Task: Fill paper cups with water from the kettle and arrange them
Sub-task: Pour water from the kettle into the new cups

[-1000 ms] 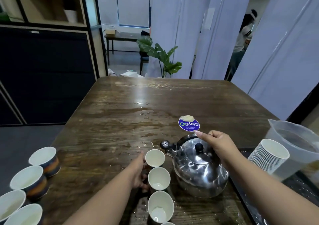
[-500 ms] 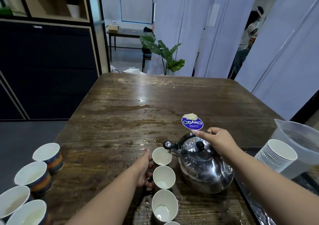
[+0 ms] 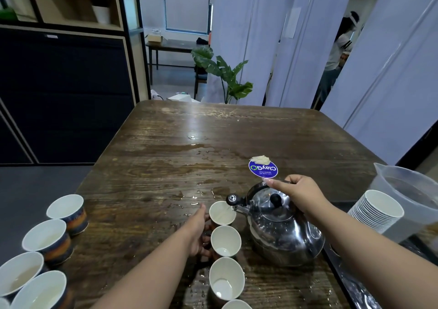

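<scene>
Where the wooden table meets its left edge, filled paper cups with patterned sides stand clustered. Next, left hand: fingers curled round the side of the far cup, first in a row of white cups; middle cup and near cup hold a little water. Steel kettle: tilted, spout over the far cup, water running in. Right hand: gripping the kettle's handle. Blue round sticker beyond. Far right: stack of empty cups lying against a plastic jug.
</scene>
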The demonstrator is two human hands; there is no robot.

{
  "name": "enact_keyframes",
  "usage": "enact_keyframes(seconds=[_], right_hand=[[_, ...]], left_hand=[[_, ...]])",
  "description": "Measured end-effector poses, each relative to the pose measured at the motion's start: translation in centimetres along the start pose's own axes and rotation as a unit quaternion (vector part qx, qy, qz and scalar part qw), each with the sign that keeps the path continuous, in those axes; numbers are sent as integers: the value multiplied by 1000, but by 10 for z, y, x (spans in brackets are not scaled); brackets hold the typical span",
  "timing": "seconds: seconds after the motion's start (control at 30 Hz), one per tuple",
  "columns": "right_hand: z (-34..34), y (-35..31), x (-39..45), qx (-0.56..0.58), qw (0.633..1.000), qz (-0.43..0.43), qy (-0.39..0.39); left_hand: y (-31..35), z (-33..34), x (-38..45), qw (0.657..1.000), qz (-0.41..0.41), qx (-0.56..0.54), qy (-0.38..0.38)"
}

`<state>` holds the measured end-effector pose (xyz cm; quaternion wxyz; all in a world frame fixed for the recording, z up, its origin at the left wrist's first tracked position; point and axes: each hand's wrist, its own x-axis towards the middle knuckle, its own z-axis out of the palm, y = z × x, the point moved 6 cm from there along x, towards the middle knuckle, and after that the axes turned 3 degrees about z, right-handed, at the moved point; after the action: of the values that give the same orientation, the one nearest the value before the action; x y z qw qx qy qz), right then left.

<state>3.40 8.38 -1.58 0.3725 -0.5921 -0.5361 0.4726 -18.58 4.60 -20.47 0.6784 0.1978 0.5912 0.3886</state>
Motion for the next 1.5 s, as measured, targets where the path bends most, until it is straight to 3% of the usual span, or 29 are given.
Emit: enact_keyframes(seconds=[0.6,1.03,1.5], right_hand=[[-10,16,-9,43,999,18,-1],[-15,14,-30,-65,998,-18,-17],[-20,23,-48,-80,997,-12,1]], left_hand=[[-3,2,-16,1000,15,-19,-17],[-15,1,-32,999,10,-32,-1],[-29,2,-47,999,17,24,-15]])
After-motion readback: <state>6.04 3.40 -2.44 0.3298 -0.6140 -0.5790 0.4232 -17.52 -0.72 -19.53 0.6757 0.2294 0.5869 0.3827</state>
